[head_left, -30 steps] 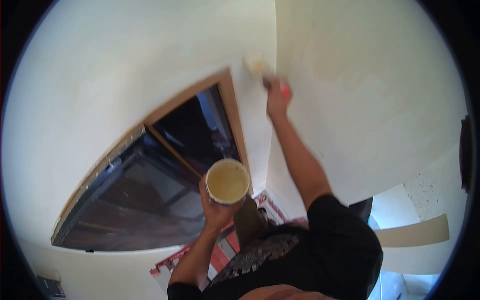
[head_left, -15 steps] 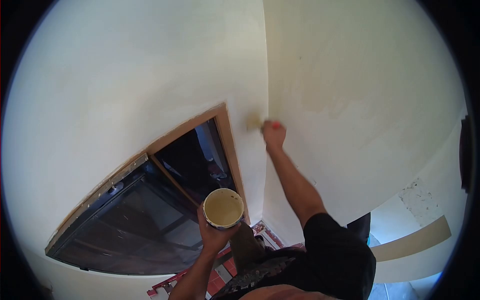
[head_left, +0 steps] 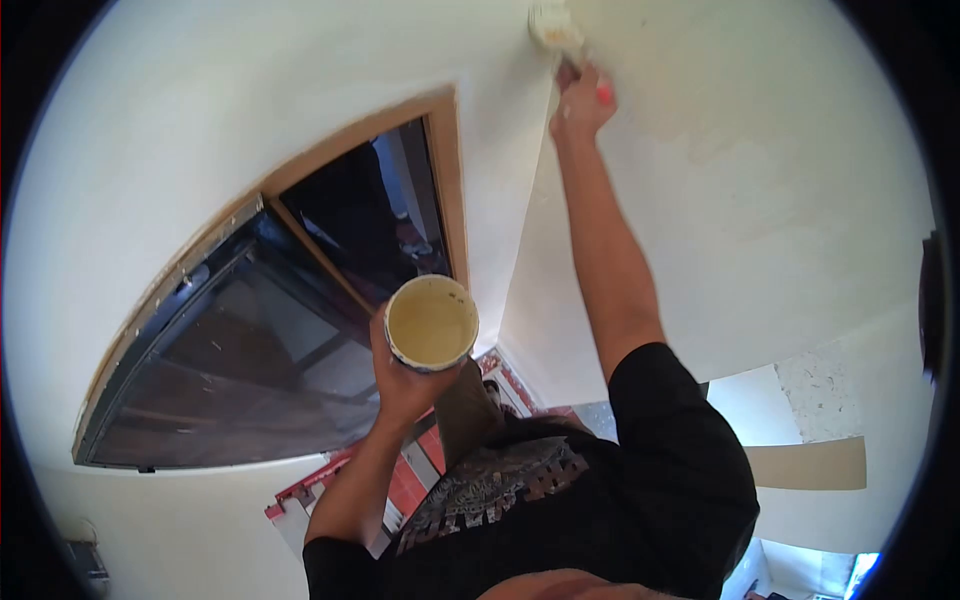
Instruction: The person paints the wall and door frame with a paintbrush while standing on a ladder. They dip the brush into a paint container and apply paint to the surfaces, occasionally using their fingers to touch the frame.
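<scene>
My right hand (head_left: 584,104) is closed round the handle of a paint brush (head_left: 553,27), with my arm stretched up. The pale bristles are at the wall (head_left: 500,60) near the corner, above and to the right of the window frame (head_left: 445,150). A bit of red shows at my fingers. Lower down, my left hand (head_left: 400,385) grips a round paint can (head_left: 432,322) from below and the left side. Cream-coloured paint lies inside the can, whose rim is smeared.
The wooden-framed window has a dark glass pane (head_left: 230,370) at the left. Red tiles (head_left: 425,460) lie below. A rough wall patch (head_left: 818,400) and a tan band (head_left: 808,464) are at the lower right.
My right hand has moved up with the brush, from beside the window frame to higher along the corner. The view has shifted; the can now appears higher and slightly left.
</scene>
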{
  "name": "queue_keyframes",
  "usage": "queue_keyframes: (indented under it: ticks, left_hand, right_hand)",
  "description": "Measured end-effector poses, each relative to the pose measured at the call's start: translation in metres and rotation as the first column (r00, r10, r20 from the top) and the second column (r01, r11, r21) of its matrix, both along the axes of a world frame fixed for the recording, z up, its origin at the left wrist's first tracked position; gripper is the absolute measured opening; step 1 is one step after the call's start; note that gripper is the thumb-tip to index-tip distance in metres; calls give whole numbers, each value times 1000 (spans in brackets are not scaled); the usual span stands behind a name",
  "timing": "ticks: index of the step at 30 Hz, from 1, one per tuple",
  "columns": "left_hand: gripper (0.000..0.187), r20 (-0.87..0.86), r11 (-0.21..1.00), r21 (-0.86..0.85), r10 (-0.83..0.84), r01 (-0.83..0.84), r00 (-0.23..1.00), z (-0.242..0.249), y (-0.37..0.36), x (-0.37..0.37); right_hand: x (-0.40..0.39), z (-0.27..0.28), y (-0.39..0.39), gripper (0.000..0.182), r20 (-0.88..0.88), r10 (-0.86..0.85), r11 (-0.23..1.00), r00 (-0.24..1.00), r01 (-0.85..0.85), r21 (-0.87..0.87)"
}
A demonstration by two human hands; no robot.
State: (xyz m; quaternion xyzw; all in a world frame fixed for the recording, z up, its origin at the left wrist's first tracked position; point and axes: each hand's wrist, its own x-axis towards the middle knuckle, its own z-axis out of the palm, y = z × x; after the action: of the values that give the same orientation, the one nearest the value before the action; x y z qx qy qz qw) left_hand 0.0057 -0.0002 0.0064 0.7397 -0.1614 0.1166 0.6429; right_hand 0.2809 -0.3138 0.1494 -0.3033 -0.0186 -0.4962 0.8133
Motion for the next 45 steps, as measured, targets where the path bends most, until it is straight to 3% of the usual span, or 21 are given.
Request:
queue_keyframes:
  ticks: [2,6,10,13,17,20,22,26,28,29,30,32,34,36,37,38,40,42,45]
  left_hand:
    - [106,-26,999,40,29,-28,999,5,-1,-2]
    - [108,-62,1000,-27,6,-7,998,7,-3,-5]
    - [109,-61,999,29,24,-22,998,9,-2,-4]
    - [110,-83,993,104,65,-56,994,6,-1,-4]
    - [111,-93,991,131,44,-32,995,-5,5,0]
    - [112,-52,978,201,72,-60,996,-3,2,0]
    - [112,-15,981,193,27,-24,1000,-10,3,4]
    - [112,10,979,194,63,-64,998,-13,-4,2]
    - [112,33,975,222,18,-24,999,-8,-8,-2]
    - [112,73,974,224,5,-21,997,-4,-11,-3]
    - [112,69,973,226,28,-43,997,-5,-8,-2]
    - [118,132,929,367,-3,-46,991,-9,-2,0]
    - [120,165,925,373,8,-70,986,-13,-4,0]
    - [121,196,922,379,11,-86,981,-21,-4,1]
    - [122,166,936,350,-14,-45,986,-29,-3,2]
    - [122,137,948,317,-40,-6,990,-37,-2,3]
    - [120,209,948,317,-40,-29,977,-23,-6,2]
    - [116,319,903,424,-75,-72,945,-13,-5,4]
    - [111,351,921,386,-86,-60,933,-12,-4,7]
  right_hand:
    - [-10,-104,7,22,-118,72,992,990,-60,107]
    - [-86,-242,28,15,-472,132,975,871,-29,220]
    - [-187,-308,32,20,-658,213,973,722,-97,209]
    - [-251,-313,21,19,-729,342,934,593,-127,335]
    - [-295,-298,7,16,-728,382,920,569,-164,355]
    - [-302,-268,0,16,-642,439,896,629,-253,364]
    - [-296,-246,-4,13,-474,508,857,719,-369,360]
    - [-291,-177,0,16,-474,583,811,660,-435,391]
    - [-292,-151,6,23,-434,550,835,714,-476,275]
    - [-294,-145,7,23,-329,572,819,751,-541,190]
    - [-298,-133,9,23,-330,590,806,737,-559,193]
    - [-305,-109,15,22,-334,540,767,773,-615,-184]
    - [-313,-101,22,18,-294,580,730,760,-644,-227]
    - [-322,-89,33,16,-468,390,592,793,-605,-532]
    - [-319,-93,32,17,-482,279,461,831,-556,-692]
    - [-319,-90,37,17,-485,279,450,829,-559,-697]
    - [-321,-85,54,18,-553,193,261,811,-586,-768]
    - [-320,-92,65,18,-531,167,210,831,-556,-804]
    - [-321,-96,73,16,-502,71,100,862,-507,-856]
